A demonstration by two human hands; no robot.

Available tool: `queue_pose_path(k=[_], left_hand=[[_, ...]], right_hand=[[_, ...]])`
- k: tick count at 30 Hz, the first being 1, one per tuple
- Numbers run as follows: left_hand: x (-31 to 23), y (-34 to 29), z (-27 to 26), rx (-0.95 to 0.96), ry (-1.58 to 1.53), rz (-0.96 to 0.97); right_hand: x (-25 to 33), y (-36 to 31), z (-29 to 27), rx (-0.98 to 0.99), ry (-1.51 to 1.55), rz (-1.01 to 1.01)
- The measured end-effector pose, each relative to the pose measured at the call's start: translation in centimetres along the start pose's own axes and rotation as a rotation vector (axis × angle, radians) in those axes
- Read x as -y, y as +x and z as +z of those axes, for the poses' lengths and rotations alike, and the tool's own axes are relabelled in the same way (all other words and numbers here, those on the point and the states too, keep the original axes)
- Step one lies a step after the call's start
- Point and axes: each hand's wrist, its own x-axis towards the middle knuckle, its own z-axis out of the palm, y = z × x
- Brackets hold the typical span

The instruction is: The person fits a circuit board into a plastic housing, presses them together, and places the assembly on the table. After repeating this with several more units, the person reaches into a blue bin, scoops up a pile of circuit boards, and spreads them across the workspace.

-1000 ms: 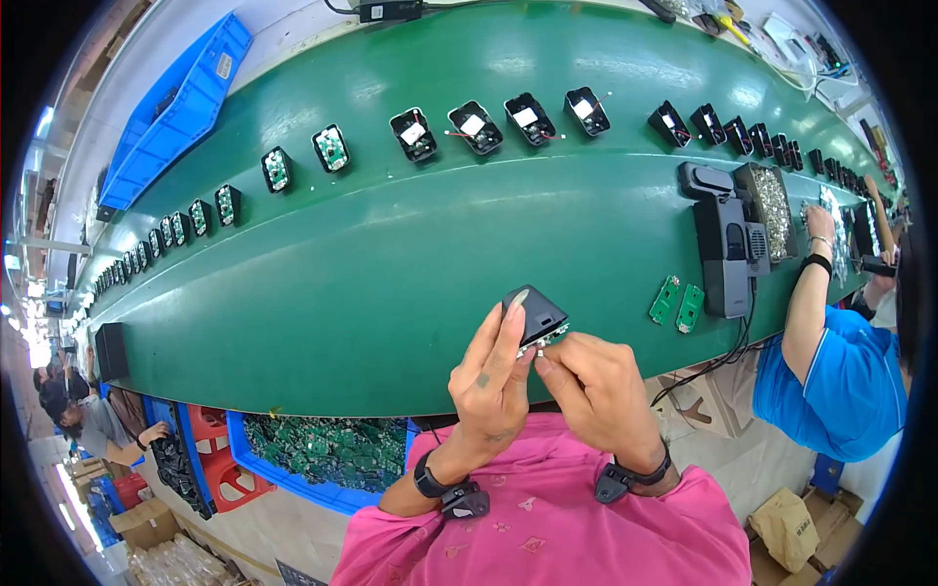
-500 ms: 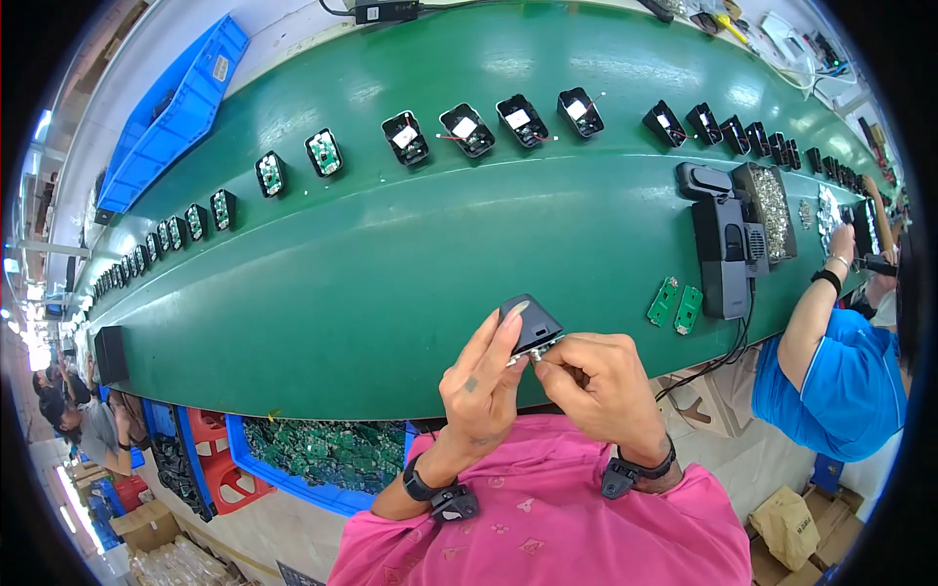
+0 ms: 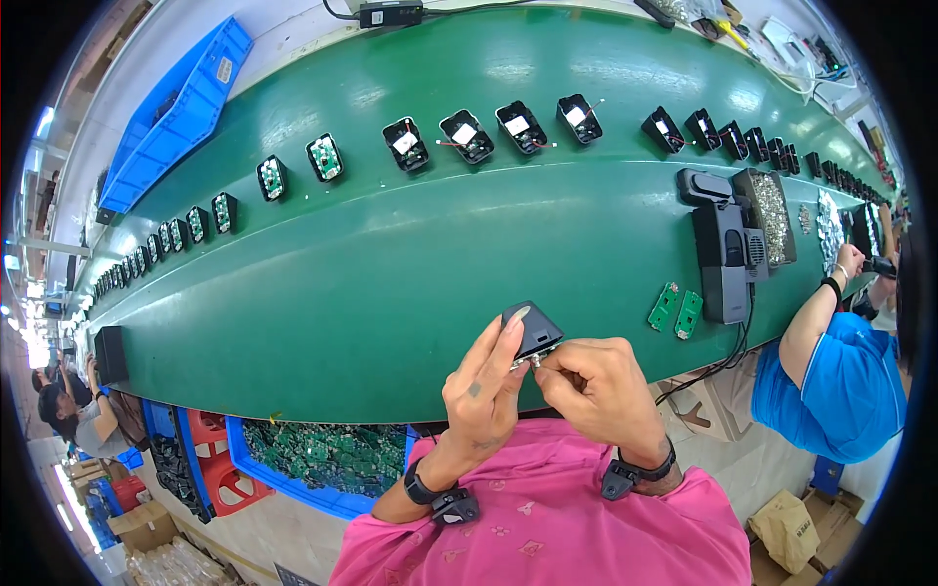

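At 8 to 9 o'clock, far left, a person [image 3: 73, 410] in grey by the bench end; nr them a black box [image 3: 112, 354] on the green bench [image 3: 391, 293]. Blue crate [image 3: 176, 117] at 10. From 9 round to nearly 11 runs a row of black housings w/ green boards [image 3: 275, 179]. Down at 7, off the bench's near edge, a blue bin [image 3: 244, 469] full of green boards. Top, 11 to 1: 4 black housings w/ white pads [image 3: 469, 134], thin red wires on some.

L hand [image 3: 481, 396] at 6, just below ctr: fingers bent, closed round a dark housing [image 3: 532, 329], index tip on its top face. That housing is at approx 4, close to ctr, held up over the bench's near edge, small metal parts showing along its lower side. R hand [image 3: 606, 391] betw 4 & 5: fingers curled in, thumb & index tips close together at those parts; can't tell whether they grip anything.

At 3, 2 green boards [image 3: 675, 311] lie side by side on the bench, then a grey device [image 3: 723, 259] w/ cables, and just beyond it a tray of small metal bits [image 3: 772, 210]. Co-worker [image 3: 831, 391] in blue, betw 3 & 4.
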Motion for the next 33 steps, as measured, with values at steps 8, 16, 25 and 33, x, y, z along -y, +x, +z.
queue_pose_path(k=[8, 16, 25, 33], left_hand=[[-0.2, 0.4, 0.0, 0.034, 0.073, 0.089], [-0.3, 0.3, -0.2, 0.093, 0.115, 0.077], [-0.4, 0.3, -0.6, 0.189, -0.043, -0.162], [0.5, 1.0, -0.4, 0.161, -0.019, -0.022]], right_hand=[[0.2, 0.1, -0.8, 0.064, 0.06, 0.109], [-0.3, -0.1, -0.4, 0.042, 0.049, 0.137], [-0.9, 0.7, -1.0, 0.151, -0.028, 0.003], [-1.2, 0.5, -0.6, 0.117, 0.082, 0.161]])
